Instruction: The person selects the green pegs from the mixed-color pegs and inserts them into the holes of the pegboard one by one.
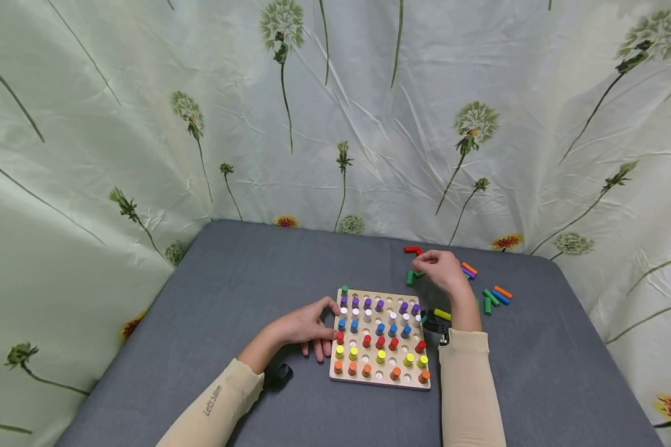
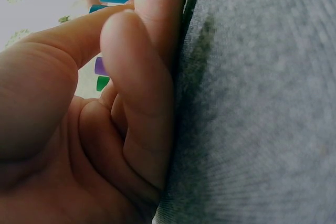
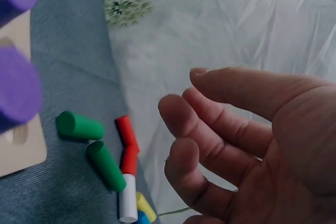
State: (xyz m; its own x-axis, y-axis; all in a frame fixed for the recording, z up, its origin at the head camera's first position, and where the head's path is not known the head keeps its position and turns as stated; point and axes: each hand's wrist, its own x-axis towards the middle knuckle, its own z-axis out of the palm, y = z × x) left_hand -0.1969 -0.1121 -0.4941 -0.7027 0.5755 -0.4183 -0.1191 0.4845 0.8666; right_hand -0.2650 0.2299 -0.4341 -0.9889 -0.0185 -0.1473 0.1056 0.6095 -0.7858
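A square wooden pegboard [image 1: 386, 383] holds rows of coloured pegs and has several bare holes. At its left edge is my left hand [image 1: 304, 323], with two spread fingertips touching the edge near the red peg [image 1: 340, 338] and the white peg [image 1: 343, 312]. The left wrist view shows that hand's fingers bent loosely by the table. Beyond the board's far right corner hovers my right hand [image 1: 440, 270], with its thumb and fingers apart and nothing between them. Close by lie a green peg [image 3: 79, 126], a second green peg [image 3: 106, 166] and a red peg [image 3: 126, 129].
Loose pegs lie right of my right hand, among them an orange peg [image 1: 503, 292] and a blue peg [image 1: 500, 297]. A yellow peg [image 1: 442, 315] lies by the right wrist. A patterned curtain [image 1: 369, 124] borders the back of the grey table [image 1: 246, 267].
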